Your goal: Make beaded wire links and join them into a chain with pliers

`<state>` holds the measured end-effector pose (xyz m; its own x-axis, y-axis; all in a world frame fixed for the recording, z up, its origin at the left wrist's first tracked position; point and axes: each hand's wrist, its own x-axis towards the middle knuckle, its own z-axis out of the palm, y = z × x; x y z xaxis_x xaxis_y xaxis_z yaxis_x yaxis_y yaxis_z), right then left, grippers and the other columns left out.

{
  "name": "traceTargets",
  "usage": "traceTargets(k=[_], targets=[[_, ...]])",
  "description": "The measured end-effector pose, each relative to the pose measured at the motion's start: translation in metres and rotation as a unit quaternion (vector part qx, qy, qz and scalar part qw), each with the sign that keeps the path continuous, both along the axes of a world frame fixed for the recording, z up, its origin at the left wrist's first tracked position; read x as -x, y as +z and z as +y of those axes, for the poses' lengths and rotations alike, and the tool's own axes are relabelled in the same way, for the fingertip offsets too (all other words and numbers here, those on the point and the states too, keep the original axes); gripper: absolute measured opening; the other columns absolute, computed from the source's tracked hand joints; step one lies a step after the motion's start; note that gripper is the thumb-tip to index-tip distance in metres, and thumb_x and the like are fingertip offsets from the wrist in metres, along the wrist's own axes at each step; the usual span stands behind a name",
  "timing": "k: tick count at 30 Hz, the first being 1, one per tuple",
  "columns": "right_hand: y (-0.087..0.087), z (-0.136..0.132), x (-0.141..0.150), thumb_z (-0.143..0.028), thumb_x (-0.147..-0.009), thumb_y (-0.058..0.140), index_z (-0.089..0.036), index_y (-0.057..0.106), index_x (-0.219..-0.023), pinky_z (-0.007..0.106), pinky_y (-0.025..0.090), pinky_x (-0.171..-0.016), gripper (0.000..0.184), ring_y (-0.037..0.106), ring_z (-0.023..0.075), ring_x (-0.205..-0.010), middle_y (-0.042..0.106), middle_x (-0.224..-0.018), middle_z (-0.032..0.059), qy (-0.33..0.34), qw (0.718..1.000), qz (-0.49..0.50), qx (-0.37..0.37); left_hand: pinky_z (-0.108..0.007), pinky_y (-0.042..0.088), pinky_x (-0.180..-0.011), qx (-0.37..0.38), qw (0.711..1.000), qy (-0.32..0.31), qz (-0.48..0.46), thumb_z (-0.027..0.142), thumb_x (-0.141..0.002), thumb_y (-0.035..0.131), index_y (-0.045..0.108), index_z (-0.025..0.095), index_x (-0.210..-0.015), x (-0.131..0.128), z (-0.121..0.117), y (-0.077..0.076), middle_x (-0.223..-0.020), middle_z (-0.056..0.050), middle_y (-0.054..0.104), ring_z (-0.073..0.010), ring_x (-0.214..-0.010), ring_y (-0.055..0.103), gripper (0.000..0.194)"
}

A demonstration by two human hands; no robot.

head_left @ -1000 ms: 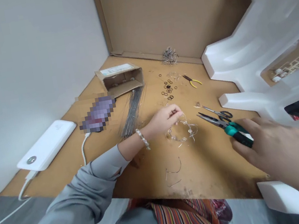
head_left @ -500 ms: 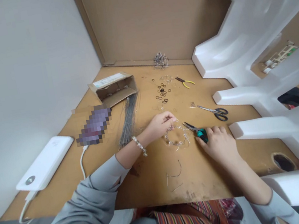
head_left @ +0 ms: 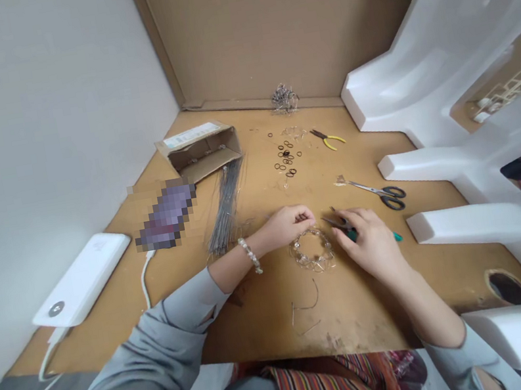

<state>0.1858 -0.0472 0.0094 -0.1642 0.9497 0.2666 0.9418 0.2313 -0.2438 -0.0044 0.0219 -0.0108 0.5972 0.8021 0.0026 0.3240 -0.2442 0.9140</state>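
My left hand (head_left: pixel 293 224) is closed in a pinch at the upper edge of a wire ring strung with clear beads (head_left: pixel 301 259). What sits between its fingertips is too small to make out. The ring lies on the table with loose wire ends sticking out. My right hand (head_left: pixel 373 244) is curled over green-handled pliers (head_left: pixel 351 234), just right of the ring. Their dark jaws are apart and point toward the ring; a handle end shows beyond the hand's right side, and the palm hides the rest.
Behind the ring lie dark small rings (head_left: pixel 286 154), yellow-handled pliers (head_left: pixel 328 138), scissors (head_left: pixel 380 191) and a wire tangle (head_left: pixel 284 98). To the left are a wire bundle (head_left: pixel 224 217), an open cardboard box (head_left: pixel 207 157), a phone (head_left: pixel 167 217) and a white power bank (head_left: pixel 82 278). White moulded pieces (head_left: pixel 450 226) flank the right.
My right hand has slid forward over the green-handled pliers, which have turned and now show beneath it with jaws apart. My left hand stays at the ring, its fingers curled tighter.
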Motion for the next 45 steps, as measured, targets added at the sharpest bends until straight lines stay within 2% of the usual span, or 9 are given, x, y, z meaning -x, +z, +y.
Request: traceTargets(k=[5,8,13,19,25,29,36,40,45], targets=[[-0.011,0.02,0.017,-0.024,-0.079,0.053,-0.021,0.066,-0.094,0.029,0.046,-0.073,0.02,0.06,0.0173,-0.079,0.068,-0.085,0.0042,0.063,0.982,0.156,0.089,-0.023,0.043,-0.067,-0.028,0.999,-0.023,0.039,0.032,-0.082,0.05,0.062,0.015,-0.087,0.007,0.004,0.012,-0.083,-0.003,0.065,-0.0119,-0.074,0.057,0.022],[-0.022,0.025,0.015,-0.023,-0.079,0.053,-0.02,0.068,-0.084,0.026,0.046,-0.065,0.016,0.059,0.0143,-0.067,0.066,-0.076,0.0029,0.064,0.968,0.223,0.094,-0.024,0.041,-0.067,-0.081,0.986,-0.016,0.143,0.039,-0.081,0.051,0.061,0.016,-0.089,0.02,0.007,0.032,-0.086,-0.004,0.065,-0.0137,-0.076,0.058,0.027],[-0.028,0.025,0.006,-0.027,-0.078,0.055,-0.019,0.069,-0.083,0.025,0.045,-0.057,0.016,0.055,0.0121,-0.058,0.064,-0.071,0.0022,0.064,0.949,0.293,0.098,-0.024,0.031,-0.051,-0.045,0.942,-0.065,0.325,0.053,-0.08,0.048,0.063,0.016,-0.072,0.029,0.006,0.052,-0.064,-0.002,0.062,-0.0127,-0.054,0.05,0.041],[-0.026,0.023,0.009,-0.027,-0.077,0.056,-0.019,0.068,-0.081,0.022,0.043,-0.052,0.015,0.051,0.01,-0.052,0.063,-0.067,0.001,0.058,0.94,0.315,0.116,-0.022,0.029,-0.051,-0.089,0.956,-0.071,0.271,0.042,-0.084,0.045,0.063,0.016,-0.072,0.016,0.001,0.044,-0.062,0.0,0.059,-0.0109,-0.054,0.048,0.034],[-0.028,0.021,0.01,-0.025,-0.077,0.054,-0.018,0.064,-0.099,0.022,0.044,-0.053,0.025,0.052,0.0099,-0.051,0.059,-0.063,-0.002,0.056,0.931,0.334,0.138,-0.023,0.031,-0.052,-0.081,0.945,-0.031,0.316,0.046,-0.084,0.045,0.063,0.016,-0.075,0.015,0.002,0.04,-0.066,-0.003,0.062,-0.013,-0.056,0.051,0.036],[-0.028,0.02,0.01,-0.023,-0.077,0.051,-0.018,0.061,-0.105,0.022,0.045,-0.054,0.03,0.053,0.0101,-0.052,0.059,-0.065,-0.0015,0.064,0.925,0.345,0.145,-0.023,0.037,-0.059,-0.118,0.954,-0.044,0.271,0.036,-0.087,0.042,0.064,0.017,-0.082,0.013,-0.001,0.039,-0.076,-0.003,0.065,-0.0137,-0.066,0.054,0.029],[-0.024,0.018,0.012,-0.021,-0.076,0.053,-0.018,0.067,-0.087,0.022,0.043,-0.054,0.018,0.053,0.0115,-0.056,0.06,-0.066,0.0007,0.093,0.942,0.298,0.121,-0.025,0.04,-0.069,-0.222,0.938,-0.102,0.245,0.023,-0.088,0.04,0.063,0.017,-0.085,0.004,-0.011,0.044,-0.084,-0.003,0.063,-0.0146,-0.077,0.056,0.024],[-0.021,0.017,0.013,-0.02,-0.078,0.052,-0.019,0.066,-0.086,0.022,0.042,-0.055,0.016,0.052,0.0111,-0.056,0.059,-0.066,0.0006,0.093,0.953,0.271,0.097,-0.024,0.04,-0.068,-0.2,0.945,-0.071,0.248,0.027,-0.087,0.043,0.062,0.018,-0.094,0.013,-0.006,0.052,-0.085,-0.003,0.064,-0.0138,-0.075,0.056,0.022],[-0.022,0.017,0.014,-0.022,-0.079,0.052,-0.019,0.066,-0.088,0.022,0.041,-0.055,0.017,0.051,0.0108,-0.055,0.06,-0.067,0.0006,0.093,0.956,0.258,0.103,-0.024,0.029,-0.051,-0.139,0.912,-0.095,0.374,0.043,-0.085,0.042,0.063,0.016,-0.068,0.029,0.0,0.059,-0.063,-0.003,0.061,-0.0114,-0.053,0.048,0.038]])
